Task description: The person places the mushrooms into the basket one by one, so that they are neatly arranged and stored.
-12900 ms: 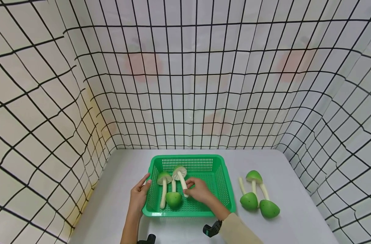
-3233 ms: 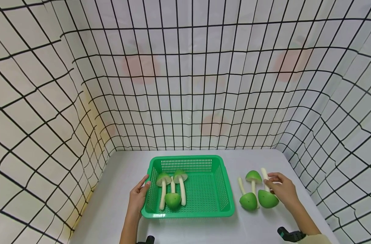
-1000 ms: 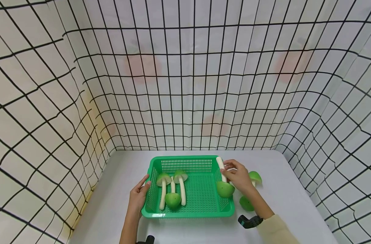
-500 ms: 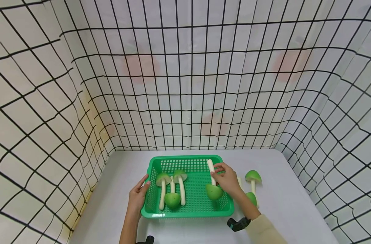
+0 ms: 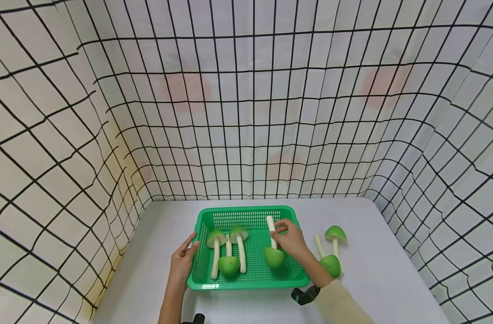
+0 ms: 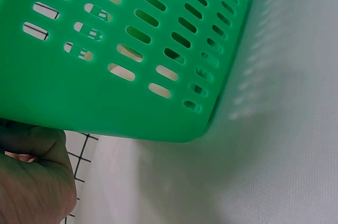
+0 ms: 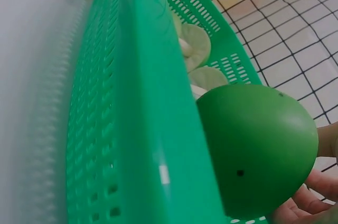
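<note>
In the head view a green basket holds three green-capped mushrooms with white stems, side by side at its left. The right hand pinches the white stem of another mushroom, cap toward the person, over the basket's right half. At the basket's left rim the left hand holds on, thumb and fingers at the edge. The right wrist view shows the pinched mushroom's cap close up beside the basket wall. In the left wrist view the left hand grips the basket.
To the right of the basket, several more green-capped mushrooms lie on the white table. Black netting over pale cloth stands behind the table and along both sides.
The right hand has carried the pinched mushroom from the basket's right edge leftward, over the basket's inside. The left hand has stayed at the left rim.
</note>
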### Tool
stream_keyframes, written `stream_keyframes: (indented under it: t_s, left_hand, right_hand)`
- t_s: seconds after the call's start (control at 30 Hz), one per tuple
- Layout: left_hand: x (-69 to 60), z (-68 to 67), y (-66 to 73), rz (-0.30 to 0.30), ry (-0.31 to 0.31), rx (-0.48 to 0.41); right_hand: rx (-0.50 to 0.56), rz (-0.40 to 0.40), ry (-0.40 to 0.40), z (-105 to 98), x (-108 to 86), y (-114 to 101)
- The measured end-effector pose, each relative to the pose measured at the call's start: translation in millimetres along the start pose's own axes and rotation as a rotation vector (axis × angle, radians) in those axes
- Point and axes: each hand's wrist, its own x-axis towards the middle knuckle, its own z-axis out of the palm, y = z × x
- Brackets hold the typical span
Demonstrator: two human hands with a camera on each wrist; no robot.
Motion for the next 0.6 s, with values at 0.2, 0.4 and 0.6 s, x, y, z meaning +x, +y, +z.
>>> stream_keyframes:
  t_s: [0.2, 0.4, 0.6]
  left_hand:
    - [-5.2, 0.3, 4.1, 0.006, -0.001, -0.01]
    - [-13.1, 2.1, 13.1, 0.017, -0.006, 0.0]
    - [-5.3, 1.4, 3.2, 0.019, 0.004, 0.001]
  right_hand:
    - [-0.043, 0.021, -0.034, 11, 2.2, 2]
    - [-0.053, 0.038, -0.062, 19, 1.8, 3]
    - [-0.051, 0.048, -0.097, 27, 2.2, 5]
